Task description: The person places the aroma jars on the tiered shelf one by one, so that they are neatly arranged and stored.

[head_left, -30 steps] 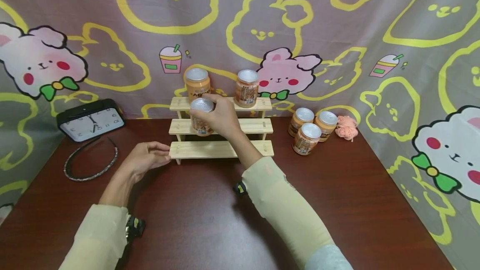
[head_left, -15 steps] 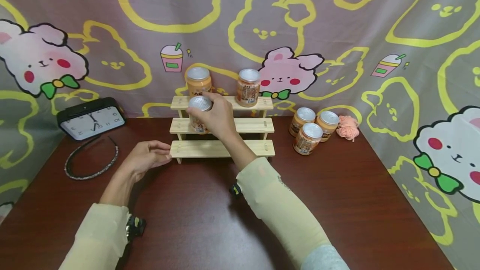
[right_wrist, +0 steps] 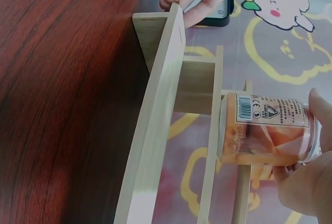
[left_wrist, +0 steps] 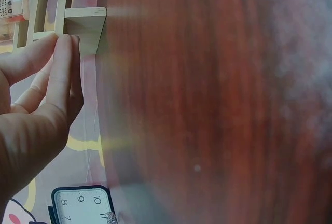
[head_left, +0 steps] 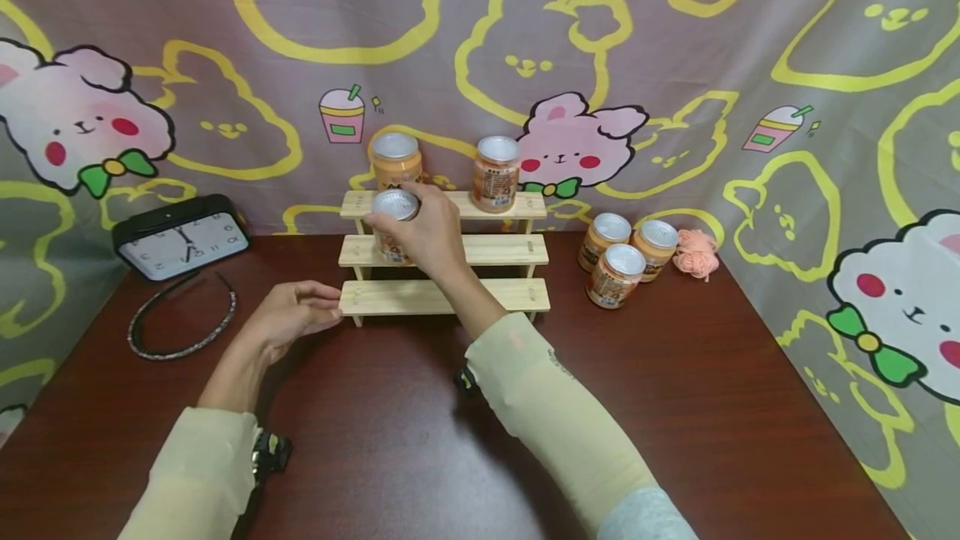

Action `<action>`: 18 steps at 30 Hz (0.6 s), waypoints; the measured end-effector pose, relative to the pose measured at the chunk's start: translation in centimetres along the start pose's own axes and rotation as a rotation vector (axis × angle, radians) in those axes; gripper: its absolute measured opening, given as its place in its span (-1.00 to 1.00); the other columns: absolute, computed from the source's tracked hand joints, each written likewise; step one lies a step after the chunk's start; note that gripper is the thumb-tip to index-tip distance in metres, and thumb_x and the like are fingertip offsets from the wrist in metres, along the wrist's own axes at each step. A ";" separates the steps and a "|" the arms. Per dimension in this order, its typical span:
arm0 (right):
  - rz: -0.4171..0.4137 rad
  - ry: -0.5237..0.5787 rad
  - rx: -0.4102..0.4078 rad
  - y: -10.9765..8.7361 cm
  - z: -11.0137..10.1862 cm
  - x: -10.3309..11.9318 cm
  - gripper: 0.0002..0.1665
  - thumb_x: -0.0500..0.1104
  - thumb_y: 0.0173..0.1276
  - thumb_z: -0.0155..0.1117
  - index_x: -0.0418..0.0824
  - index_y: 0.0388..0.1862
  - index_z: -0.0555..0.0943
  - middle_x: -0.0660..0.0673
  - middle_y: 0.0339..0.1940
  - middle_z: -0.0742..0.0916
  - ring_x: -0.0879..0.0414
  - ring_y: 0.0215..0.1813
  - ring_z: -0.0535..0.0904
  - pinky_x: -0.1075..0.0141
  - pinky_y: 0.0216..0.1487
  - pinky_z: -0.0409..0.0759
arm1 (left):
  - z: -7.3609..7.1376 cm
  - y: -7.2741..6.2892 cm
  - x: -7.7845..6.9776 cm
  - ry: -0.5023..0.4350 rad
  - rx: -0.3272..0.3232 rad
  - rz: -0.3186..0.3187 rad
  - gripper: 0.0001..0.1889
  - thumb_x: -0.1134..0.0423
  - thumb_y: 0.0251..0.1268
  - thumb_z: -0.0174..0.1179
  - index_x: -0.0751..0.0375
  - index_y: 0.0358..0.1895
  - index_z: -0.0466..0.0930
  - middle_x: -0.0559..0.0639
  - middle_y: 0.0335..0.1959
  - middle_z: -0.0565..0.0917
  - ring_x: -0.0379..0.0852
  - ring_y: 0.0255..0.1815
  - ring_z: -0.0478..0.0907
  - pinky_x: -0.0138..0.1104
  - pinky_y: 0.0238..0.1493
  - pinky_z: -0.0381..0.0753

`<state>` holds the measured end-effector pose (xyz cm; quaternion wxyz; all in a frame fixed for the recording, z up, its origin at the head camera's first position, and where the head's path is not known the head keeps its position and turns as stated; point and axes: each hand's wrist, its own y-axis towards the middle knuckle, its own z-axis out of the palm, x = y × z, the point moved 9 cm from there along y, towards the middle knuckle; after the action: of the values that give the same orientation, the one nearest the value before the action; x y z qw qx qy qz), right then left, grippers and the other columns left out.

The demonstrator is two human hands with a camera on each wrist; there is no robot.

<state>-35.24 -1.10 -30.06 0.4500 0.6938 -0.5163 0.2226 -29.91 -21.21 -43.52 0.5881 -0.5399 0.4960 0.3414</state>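
My right hand (head_left: 432,227) grips a jar (head_left: 390,238) with a silver lid and orange label near its top, thumb on one side and fingers on the other. That jar stands upright at the left part of the middle step of a three-step wooden rack (head_left: 442,297); in the right wrist view its base meets the step. With thumb and fingertips, my left hand (head_left: 296,315) pinches the left end of the lowest step, also plain in the left wrist view. On the top step stand a left jar (head_left: 397,163), partly hidden by my right hand, and a right jar (head_left: 496,175).
Three more jars (head_left: 613,277) stand close together on the table (head_left: 675,407) right of the rack, beside a ball of pink yarn (head_left: 696,254). At the left lie a headband (head_left: 182,354) and a tilted black-framed clock (head_left: 183,238). A patterned cloth (head_left: 675,40) hangs behind.
My right hand has shifted the jar slightly left along the middle step. The left hand keeps its hold on the lowest step's end.
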 end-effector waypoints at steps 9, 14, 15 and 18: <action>0.004 -0.010 -0.019 0.0 0.1 0.0 -0.20 0.10 0.09 0.66 -0.27 0.23 0.63 -0.16 -0.01 0.72 0.06 -0.08 0.64 0.36 -0.17 0.64 | 0.1 -0.1 -0.1 0.036 -0.015 -0.009 -0.55 0.60 0.36 0.14 0.67 0.27 0.31 0.08 -0.18 0.66 -0.28 -0.20 0.66 -0.40 -0.03 0.71; 0.000 0.000 -0.013 0.1 0.2 0.0 -0.18 0.10 0.09 0.66 -0.29 0.25 0.62 -0.16 -0.01 0.72 0.06 -0.07 0.63 0.37 -0.17 0.64 | 0.0 -0.1 -0.2 0.027 -0.015 -0.011 -0.56 0.59 0.37 0.14 0.68 0.27 0.31 0.07 -0.18 0.66 -0.28 -0.20 0.66 -0.41 -0.04 0.71; 0.002 0.001 -0.011 0.1 0.2 0.0 -0.17 0.11 0.09 0.66 -0.29 0.25 0.62 -0.16 -0.01 0.72 0.06 -0.07 0.63 0.37 -0.17 0.64 | 0.0 -0.1 -0.1 0.024 -0.015 -0.013 -0.56 0.60 0.37 0.14 0.68 0.26 0.32 0.07 -0.19 0.66 -0.28 -0.20 0.66 -0.41 -0.05 0.71; 0.008 -0.003 -0.004 0.0 0.3 -0.1 -0.16 0.12 0.09 0.66 -0.27 0.26 0.61 -0.15 0.00 0.71 0.06 -0.06 0.62 0.35 -0.16 0.63 | 0.0 -0.1 0.0 0.021 -0.012 -0.017 -0.55 0.59 0.37 0.14 0.68 0.27 0.31 0.03 -0.21 0.67 -0.28 -0.20 0.66 -0.41 -0.05 0.71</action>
<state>-35.35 -1.30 -30.22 0.4495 0.6912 -0.5203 0.2224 -29.80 -21.19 -43.44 0.5826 -0.5512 0.4955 0.3336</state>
